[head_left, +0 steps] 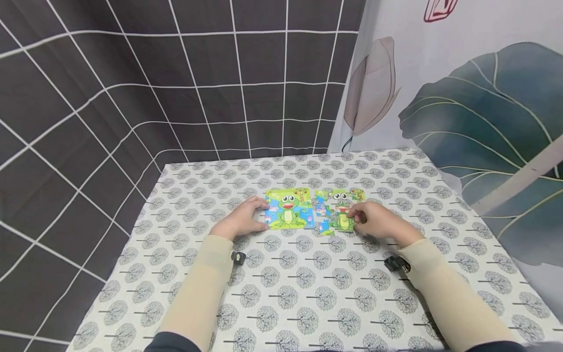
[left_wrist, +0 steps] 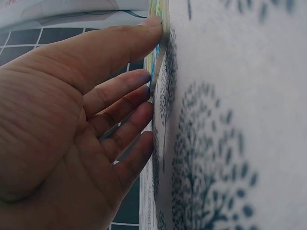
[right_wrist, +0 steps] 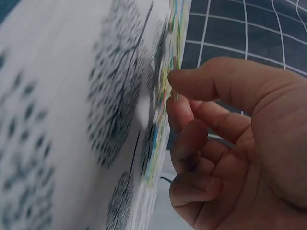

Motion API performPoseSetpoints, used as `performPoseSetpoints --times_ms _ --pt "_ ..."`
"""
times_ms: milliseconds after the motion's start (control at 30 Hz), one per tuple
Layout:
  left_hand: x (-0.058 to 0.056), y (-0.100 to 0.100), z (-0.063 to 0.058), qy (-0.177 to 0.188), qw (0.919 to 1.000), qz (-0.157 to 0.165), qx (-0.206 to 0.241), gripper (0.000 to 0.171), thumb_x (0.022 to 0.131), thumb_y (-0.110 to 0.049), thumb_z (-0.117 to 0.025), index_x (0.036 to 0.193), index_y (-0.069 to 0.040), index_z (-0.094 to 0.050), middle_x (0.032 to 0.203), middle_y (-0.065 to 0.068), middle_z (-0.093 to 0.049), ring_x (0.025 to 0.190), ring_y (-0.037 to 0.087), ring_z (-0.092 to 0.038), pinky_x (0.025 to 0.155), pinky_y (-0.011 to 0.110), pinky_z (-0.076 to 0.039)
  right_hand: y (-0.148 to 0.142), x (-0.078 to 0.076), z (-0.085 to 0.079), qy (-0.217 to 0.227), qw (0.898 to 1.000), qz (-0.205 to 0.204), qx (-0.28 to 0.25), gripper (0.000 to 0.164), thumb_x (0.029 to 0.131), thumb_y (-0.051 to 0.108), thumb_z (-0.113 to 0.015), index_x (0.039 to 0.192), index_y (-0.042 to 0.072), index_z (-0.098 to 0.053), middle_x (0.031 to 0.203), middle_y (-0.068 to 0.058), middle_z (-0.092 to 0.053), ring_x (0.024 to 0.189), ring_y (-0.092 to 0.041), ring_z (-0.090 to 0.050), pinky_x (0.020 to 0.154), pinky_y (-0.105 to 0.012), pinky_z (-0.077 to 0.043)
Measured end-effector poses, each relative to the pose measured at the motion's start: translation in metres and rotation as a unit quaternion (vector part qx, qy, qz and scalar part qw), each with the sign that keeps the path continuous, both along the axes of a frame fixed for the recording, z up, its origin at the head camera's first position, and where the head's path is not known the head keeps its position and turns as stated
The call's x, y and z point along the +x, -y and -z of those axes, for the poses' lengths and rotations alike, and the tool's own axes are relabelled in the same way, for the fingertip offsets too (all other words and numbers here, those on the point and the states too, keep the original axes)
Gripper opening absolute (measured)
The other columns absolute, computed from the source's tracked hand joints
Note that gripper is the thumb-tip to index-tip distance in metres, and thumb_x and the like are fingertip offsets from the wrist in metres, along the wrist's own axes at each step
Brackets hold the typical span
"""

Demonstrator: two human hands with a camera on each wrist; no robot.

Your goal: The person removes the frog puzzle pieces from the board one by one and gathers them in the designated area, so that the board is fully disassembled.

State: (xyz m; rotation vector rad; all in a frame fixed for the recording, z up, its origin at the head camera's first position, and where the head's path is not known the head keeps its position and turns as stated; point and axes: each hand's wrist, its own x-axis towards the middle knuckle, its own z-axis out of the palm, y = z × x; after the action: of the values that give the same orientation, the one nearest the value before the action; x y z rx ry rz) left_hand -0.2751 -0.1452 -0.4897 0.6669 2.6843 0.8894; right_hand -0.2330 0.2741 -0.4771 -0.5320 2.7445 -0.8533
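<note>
A square frog puzzle (head_left: pixel 288 217) lies flat on the table, its picture whole. My left hand (head_left: pixel 243 218) rests at its left side, fingers fairly straight and spread; in the left wrist view the thumb (left_wrist: pixel 148 29) touches the puzzle's edge. To the right lie loose pieces of a second frog picture (head_left: pixel 340 196), partly fitted together with gaps between them. Over their right side, my right hand (head_left: pixel 377 221) pinches a small puzzle piece (right_wrist: pixel 175 91) between thumb and index finger, the other fingers curled. The hand hides part of that picture.
A white tablecloth (head_left: pixel 308 278) with grey tree prints covers the table. Behind it hangs a dark curtain (head_left: pixel 259 58) with a white grid, and to the right a pale curtain (head_left: pixel 475 205) with large leaves. A dark wrist device (head_left: pixel 397 264) sits by the right cuff.
</note>
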Motion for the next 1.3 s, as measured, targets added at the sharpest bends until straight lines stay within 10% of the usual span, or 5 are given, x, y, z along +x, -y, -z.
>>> performPoseSetpoints --times_ms 1300 --pt "0.0014 0.0000 -0.0024 0.002 1.0000 0.001 0.003 0.066 0.083 -0.023 -0.090 0.142 -0.012 -0.062 0.153 0.001 -0.052 0.147 0.030 -0.042 0.125 0.053 -0.027 -0.0104 0.0036 0.0067 0.009 1.000 -0.014 -0.019 0.025 0.084 -0.001 -0.080 0.105 0.011 -0.072 0.088 0.002 -0.063 0.077 -0.017 -0.056 0.068 -0.027 -0.052"
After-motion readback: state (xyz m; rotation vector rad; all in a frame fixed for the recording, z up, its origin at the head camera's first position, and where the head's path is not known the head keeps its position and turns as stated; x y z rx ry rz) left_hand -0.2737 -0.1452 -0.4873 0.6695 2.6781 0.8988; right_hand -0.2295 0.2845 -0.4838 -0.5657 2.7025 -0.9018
